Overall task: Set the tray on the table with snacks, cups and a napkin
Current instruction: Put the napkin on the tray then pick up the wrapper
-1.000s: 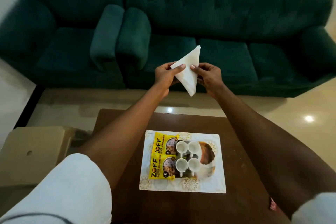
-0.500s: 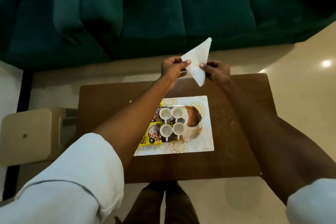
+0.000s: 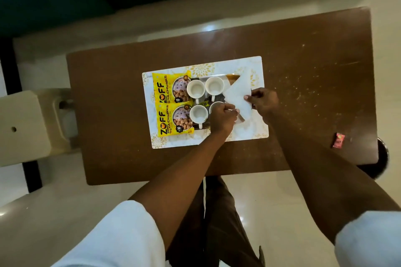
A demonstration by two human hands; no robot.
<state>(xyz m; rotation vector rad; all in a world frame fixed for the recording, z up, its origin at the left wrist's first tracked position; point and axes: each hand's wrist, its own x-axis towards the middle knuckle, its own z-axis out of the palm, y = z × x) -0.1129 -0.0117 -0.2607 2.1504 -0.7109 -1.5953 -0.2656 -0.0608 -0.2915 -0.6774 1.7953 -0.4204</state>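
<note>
From the head camera, looking straight down: the napkin [image 3: 237, 95], folded to a triangle, is between the two hands and low over the right end of the tray [image 3: 259, 131]. That is the only bare patch. Its long axis runs far to near, one tip pointing at the tray's far right corner and the other toward the person. The spot it has to land on is directly under it, just right of the cups [image 3: 196, 89], so as I judge it the move left is a short drop rather than a reach. I cannot tell whether the paper already touches the tray.

The left hand [image 3: 222, 118] is curled, pinching the napkin's near left edge, its knuckles over the near right cup, which it half hides. The right hand [image 3: 262, 102] comes in from the right and pinches the right edge between thumb and fingers. Both are on the napkin; the right hand is on the open side, away from the cups, and the left has the cups just beside it.

The four cups are in a square at the tray's middle, and two yellow snack packets [image 3: 169, 104] lie along its left end. The tray is mid-desk [image 3: 108, 115], and a small red wrapper [image 3: 338, 140] lies well apart near the right edge.
</note>
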